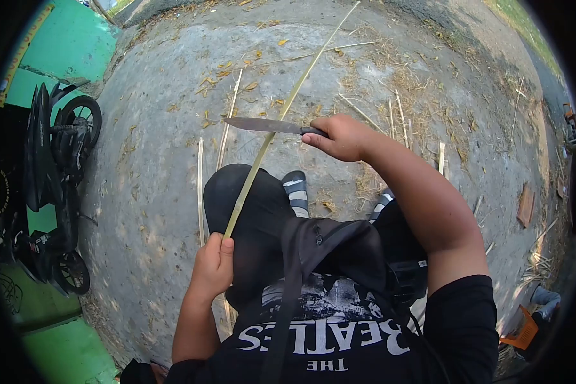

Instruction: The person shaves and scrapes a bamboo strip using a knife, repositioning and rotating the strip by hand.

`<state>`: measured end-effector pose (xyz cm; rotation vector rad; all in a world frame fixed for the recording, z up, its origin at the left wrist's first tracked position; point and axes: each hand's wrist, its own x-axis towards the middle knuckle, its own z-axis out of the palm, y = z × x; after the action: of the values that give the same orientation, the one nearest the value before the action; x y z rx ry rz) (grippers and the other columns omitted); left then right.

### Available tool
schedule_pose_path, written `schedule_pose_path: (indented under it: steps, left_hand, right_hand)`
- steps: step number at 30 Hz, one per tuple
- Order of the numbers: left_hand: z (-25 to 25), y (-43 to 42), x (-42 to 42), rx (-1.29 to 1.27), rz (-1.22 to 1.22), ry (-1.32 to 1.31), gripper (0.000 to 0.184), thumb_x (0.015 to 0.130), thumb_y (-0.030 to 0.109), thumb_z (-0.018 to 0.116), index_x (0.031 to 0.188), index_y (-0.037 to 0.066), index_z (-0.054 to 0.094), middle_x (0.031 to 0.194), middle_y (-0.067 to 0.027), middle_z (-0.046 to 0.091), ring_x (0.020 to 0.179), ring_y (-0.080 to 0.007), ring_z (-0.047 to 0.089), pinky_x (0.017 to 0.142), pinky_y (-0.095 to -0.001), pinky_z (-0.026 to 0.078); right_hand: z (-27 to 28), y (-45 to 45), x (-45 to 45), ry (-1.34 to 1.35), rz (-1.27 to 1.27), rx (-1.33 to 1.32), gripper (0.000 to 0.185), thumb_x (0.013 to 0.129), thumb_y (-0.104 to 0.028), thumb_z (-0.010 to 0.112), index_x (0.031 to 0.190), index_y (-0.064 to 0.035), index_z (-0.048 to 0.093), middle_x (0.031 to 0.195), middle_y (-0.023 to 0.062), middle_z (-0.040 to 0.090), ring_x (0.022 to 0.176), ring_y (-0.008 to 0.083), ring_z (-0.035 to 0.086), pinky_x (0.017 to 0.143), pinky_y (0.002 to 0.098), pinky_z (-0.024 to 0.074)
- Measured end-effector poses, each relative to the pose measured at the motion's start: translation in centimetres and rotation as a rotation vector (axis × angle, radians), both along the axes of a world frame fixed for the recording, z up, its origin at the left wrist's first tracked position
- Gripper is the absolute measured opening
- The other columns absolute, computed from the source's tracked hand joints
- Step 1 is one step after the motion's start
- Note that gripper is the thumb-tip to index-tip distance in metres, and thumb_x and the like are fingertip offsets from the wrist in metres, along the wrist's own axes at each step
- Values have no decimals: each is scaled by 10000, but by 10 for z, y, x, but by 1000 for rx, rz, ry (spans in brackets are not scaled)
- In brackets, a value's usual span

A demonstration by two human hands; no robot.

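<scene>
My left hand is closed round the near end of a long, pale green bamboo strip. The strip slants away from me over my left knee to the far side of the ground. In my right hand is the black handle of a large knife. Its blade points left and lies across the strip, about midway along it. From this angle I cannot tell whether the edge bites into the strip or only rests against it.
Cut strips lie on the concrete ground round my feet, with shavings and yellow leaves. A motorcycle stands at the left by a green wall. An orange plastic object sits at the lower right beside a person's leg.
</scene>
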<state>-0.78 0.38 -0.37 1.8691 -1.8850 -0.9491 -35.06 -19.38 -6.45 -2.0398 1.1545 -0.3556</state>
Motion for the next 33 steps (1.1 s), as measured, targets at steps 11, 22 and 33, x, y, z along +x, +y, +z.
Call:
schedule_pose_path:
  steps: [11,22,33]
  left_hand:
    - [-2,-2,3,5,3,14,375,1110,296,494,870,8,489,665,-200,528,585,-354,543,572,-425,422]
    - [-2,-3,4,50,8,15,381,1110,289,496,857,5,470,675,-209,528,586,-346,530,577,-419,424]
    - [-1,-2,3,1,-16,-23,381,1106,295,499,856,9,479,667,-218,527,587,-399,544,565,-441,421]
  right_hand:
    - [9,2,6,53,-28,77,596,1025,-597,527,1020,-30,709,866,227,706,897,431,694,808,527,533]
    - [-4,-2,7,-62,15,172,648,1027,-635,498,1082,-17,685,882,213,693,886,402,684,810,498,521]
    - [-5,-10,-1,-24,-96,89,619,997,-609,591,948,3,666,782,223,658,816,440,678,729,506,516]
